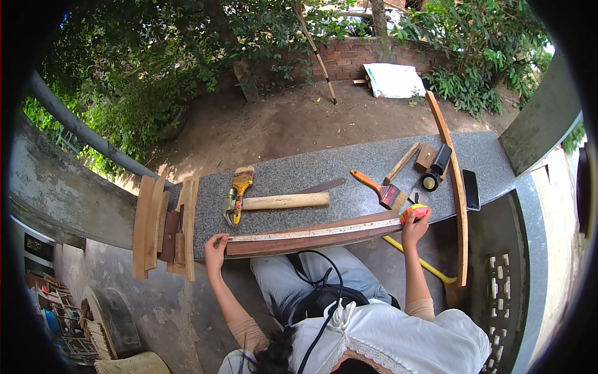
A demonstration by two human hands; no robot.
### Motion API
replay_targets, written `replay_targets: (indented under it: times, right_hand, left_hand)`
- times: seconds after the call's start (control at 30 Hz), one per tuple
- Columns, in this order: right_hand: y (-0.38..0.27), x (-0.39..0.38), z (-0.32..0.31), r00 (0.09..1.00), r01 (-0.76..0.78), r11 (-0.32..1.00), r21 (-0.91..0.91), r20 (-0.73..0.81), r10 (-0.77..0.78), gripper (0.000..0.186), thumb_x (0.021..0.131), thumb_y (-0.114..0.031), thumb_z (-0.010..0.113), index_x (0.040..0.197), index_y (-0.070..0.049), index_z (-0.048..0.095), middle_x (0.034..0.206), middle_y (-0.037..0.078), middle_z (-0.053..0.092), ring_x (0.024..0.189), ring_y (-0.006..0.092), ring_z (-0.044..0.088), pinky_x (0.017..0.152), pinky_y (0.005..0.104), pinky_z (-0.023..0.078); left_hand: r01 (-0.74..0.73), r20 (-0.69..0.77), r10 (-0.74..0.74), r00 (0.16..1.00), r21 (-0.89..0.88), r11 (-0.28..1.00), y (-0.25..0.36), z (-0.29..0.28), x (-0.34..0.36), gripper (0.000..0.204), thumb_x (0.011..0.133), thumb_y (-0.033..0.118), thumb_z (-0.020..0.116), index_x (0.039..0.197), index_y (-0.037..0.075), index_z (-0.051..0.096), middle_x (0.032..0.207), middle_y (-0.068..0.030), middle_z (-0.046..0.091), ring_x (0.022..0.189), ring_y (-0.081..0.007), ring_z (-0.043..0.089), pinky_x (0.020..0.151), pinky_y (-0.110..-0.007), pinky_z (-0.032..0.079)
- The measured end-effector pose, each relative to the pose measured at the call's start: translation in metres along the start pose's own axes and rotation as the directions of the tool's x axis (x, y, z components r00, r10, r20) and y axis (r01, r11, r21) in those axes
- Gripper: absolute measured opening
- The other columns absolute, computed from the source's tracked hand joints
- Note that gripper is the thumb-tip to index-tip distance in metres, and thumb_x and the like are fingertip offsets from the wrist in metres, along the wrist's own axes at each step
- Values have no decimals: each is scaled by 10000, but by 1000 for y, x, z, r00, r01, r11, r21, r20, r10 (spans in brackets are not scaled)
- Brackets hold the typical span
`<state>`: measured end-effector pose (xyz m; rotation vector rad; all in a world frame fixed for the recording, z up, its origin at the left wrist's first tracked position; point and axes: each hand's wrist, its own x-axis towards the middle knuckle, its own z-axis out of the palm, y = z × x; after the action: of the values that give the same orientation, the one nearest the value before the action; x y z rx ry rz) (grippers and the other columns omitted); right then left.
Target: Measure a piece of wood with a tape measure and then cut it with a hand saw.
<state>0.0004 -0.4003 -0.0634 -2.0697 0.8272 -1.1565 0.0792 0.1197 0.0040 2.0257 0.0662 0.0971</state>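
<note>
The right hand is gripping a tape measure; its blade is running leftward, lengthwise along a dark board, to the left hand, pinching its end.

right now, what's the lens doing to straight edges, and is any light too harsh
Head view: the measuring tape and stone slab look bowed, with black round the rim; head view again: shadows on the slab are soft, but the white sheet looks nearly washed out.

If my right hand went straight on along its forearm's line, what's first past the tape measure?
Your right hand would probably meet the small greyish piece beside the orange-handled paintbrush first; depth is unclear.
</note>
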Motion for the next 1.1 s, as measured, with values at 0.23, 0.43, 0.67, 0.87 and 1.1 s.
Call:
replay_targets:
  times: [0.23,0.43,0.67,0.87,1.1]
  right_hand:
    - [1,0,-1,999,-23,1000,16,24,23,620,787,-417,546,1157,57,398,807,243,570,752,390,572,648,415,427]
    - [2,0,0,1000,-13,1000,6,18,12,621,789,-424,544,1158,53,399,808,246,573,756,395,572,647,418,425]
    - [-1,0,-1,1000,-11,1000,3,15,10,609,794,-429,536,1153,45,403,804,250,573,751,403,569,638,424,423]
    - [4,-1,1,1000,-3,1000,10,-5,3,596,795,-443,534,1127,37,413,792,238,569,748,401,567,638,418,422]
    - [-2,0,-1,1000,-4,1000,15,11,3,590,796,-464,528,1107,26,421,783,233,567,738,401,565,629,417,420]
  left_hand:
    - [6,-20,-7,1000,-16,1000,-5,3,1,251,831,239,603,880,-6,622,802,-37,616,741,-96,528,687,-242,424]
    - [26,-35,-26,999,19,999,-12,2,1,263,832,256,602,886,-1,620,813,-35,615,747,-96,519,697,-243,417]
    - [21,-32,-21,999,-2,1000,-13,2,1,277,831,273,602,888,4,623,793,-28,609,727,-94,510,687,-240,413]
    - [48,-47,-47,998,7,999,-12,5,1,277,833,270,600,886,0,623,793,-30,610,730,-97,512,689,-245,414]
    - [67,-54,-68,996,-11,998,-9,4,-1,283,833,270,600,887,-7,621,807,-37,613,764,-105,525,714,-249,413]
